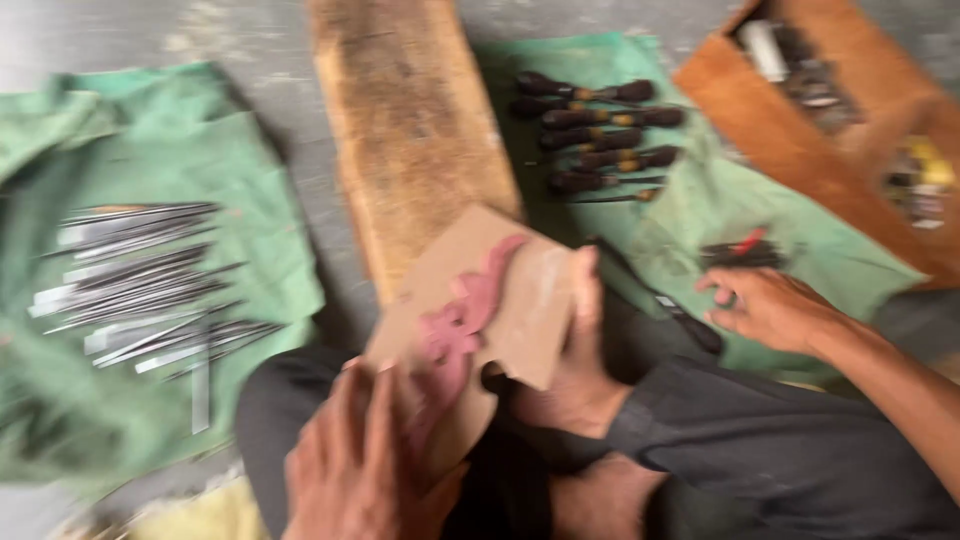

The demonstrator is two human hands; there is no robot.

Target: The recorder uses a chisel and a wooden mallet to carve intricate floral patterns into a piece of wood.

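A thin brown wooden board (535, 300) with a pink scrolled ornament (462, 320) marked on it rests tilted across my lap and against my bare foot (580, 380). My left hand (355, 470) holds the board's near corner, with the fingers laid flat on top. My right hand (770, 308) hovers over the green cloth (700, 200) to the right with its fingers loosely curled and nothing in them. It is close to a dark-handled tool (668, 308) lying beside my knee. The picture is blurred by motion.
A row of dark-handled chisels (600, 135) lies on the right cloth. Several bare steel blades (140, 280) lie on a second green cloth (200, 150) at left. A thick wooden plank (410, 130) lies between them, and an open wooden box (830, 90) of small items stands at upper right.
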